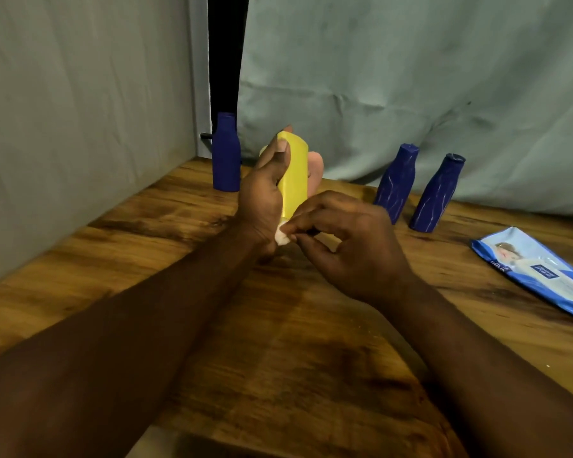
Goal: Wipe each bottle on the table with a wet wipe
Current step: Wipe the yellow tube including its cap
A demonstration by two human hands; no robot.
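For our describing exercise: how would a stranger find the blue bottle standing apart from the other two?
Go to the far corner of the wooden table, under the dark gap between the curtains. The blue bottle there stands alone and plain; the pair at right are white-streaked.

Both bare forearms are pointing forward from the lower corners and meeting near the middle. The left hand [263,203] is standing upright with its wrist low, gripping a yellow bottle [293,186]; its thumb is lying up along the near side; its fingertips [315,166] are showing past the far side. The right hand [351,246] is sitting just beside it and lower, its back facing the camera and its fingers curling inward; its thumb and forefinger are pinching a small white wipe [282,236] close by the heel of the left hand.
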